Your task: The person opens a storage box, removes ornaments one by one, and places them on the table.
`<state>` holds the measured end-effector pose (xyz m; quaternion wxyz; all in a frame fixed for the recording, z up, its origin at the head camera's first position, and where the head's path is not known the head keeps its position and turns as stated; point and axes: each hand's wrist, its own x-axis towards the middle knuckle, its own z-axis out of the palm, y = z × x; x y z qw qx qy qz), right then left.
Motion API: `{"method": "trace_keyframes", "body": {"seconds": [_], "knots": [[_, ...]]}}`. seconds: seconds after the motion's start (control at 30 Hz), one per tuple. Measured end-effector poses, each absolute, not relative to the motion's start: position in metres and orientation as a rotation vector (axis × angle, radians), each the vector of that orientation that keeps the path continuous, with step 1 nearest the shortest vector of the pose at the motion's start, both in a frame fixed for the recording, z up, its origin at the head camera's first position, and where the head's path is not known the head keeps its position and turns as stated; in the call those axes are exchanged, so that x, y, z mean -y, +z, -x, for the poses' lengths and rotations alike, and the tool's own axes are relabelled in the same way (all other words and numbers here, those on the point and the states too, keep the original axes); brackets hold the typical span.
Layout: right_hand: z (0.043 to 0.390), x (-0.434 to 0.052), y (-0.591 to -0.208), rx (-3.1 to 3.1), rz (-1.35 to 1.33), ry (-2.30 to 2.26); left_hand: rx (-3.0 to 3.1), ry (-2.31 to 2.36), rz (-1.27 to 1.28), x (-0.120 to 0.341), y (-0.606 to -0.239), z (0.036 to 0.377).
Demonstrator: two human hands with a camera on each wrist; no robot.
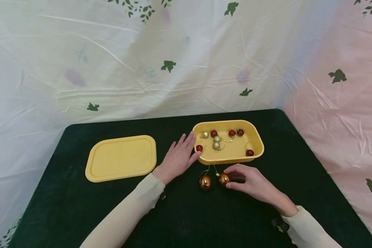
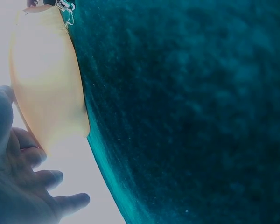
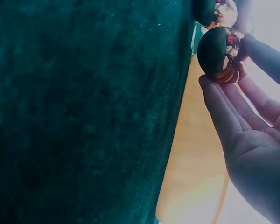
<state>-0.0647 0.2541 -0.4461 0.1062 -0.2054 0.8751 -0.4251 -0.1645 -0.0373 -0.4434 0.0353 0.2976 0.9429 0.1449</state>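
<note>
Right hand [image 1: 254,184] pinches a copper ball [image 1: 224,178] between thumb and fingertips; the ball rests on the surface [image 1: 179,220], just near of the tray [image 1: 257,137]. In the right wrist view the fingers [image 3: 224,112] curl under the ball [image 3: 219,51], so this hand is narrow and holding. A 2nd copper ball [image 1: 205,182] lies just left of it, free, with its thin string pointing to the tray. Left hand [image 1: 178,158] lies flat with straight fingers, touching the left wall of the tray and holding nothing.

To do the grip well, I think the pinch should stay light and near the cap, because the ball is smooth and could slip. The strings of the 2 balls lie close, so they may tangle. The lid [image 1: 121,157] lies far left, well apart.
</note>
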Motion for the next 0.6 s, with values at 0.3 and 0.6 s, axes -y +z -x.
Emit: {"method": "trace_keyframes", "body": {"seconds": [0.3,0.6], "knots": [[0.0685,-0.2536,-0.4526,-2.557,0.546,-1.213,-2.902,0.448,-0.917,0.0351,-0.4449,0.1647],[0.0689,-0.2531,-0.4537,-2.582,0.531,-1.201,-2.932,0.484,-0.924,0.0366,-0.4462,0.1652]]}}
